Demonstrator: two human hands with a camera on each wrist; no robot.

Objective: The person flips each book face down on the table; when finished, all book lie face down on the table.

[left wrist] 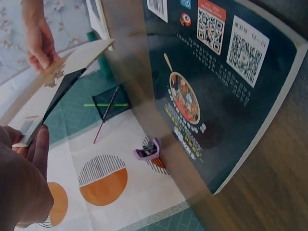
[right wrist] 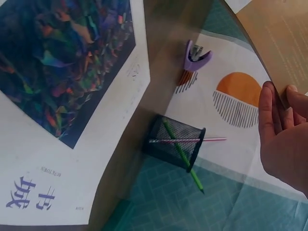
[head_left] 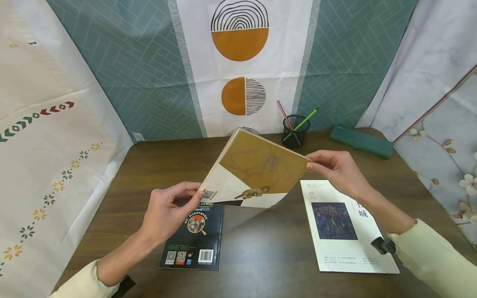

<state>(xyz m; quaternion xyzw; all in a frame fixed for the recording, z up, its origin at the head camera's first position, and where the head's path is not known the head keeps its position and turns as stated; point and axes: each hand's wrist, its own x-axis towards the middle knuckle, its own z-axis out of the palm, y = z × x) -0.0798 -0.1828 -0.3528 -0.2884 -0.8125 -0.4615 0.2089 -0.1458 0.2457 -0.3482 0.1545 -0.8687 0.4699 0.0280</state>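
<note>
**Two hands hold tan book up over worktop**

Left hand (head_left: 165, 215): grip closed on the lower-left corner of the tan book (head_left: 257, 171), thumb on top, fingers curled under near the barcode. Left wrist view shows fingertips (left wrist: 41, 144) pinching the cover edge.

Under and just right of that hand, a dark book (head_left: 197, 240) lies flat on the brown worktop (head_left: 261, 256), back cover up, QR codes and barcode showing. The tan book's lower edge hangs above its top end; can't tell if they touch.

Tan book is in the air at the centre, tilted, far edge higher than near edge, cover part ochre, part white, small figure near the bottom. Held at opposite corners.

Right hand (head_left: 337, 169): grip closed on the right corner of the tan book, thumb over, fingers beneath. Right wrist view shows fingers (right wrist: 269, 115) against the cover edge.

Below the right hand a white magazine (head_left: 344, 227) lies flat on the worktop, dark picture on the cover, apart from the dark book.

Behind, at the worktop's back edge: black mesh pen cup (head_left: 296, 130) with a pink and a green pencil, then a green case (head_left: 360, 141) further right. Patterned cloth backdrop (head_left: 240, 62) behind. Pale sleeves on both arms.
</note>
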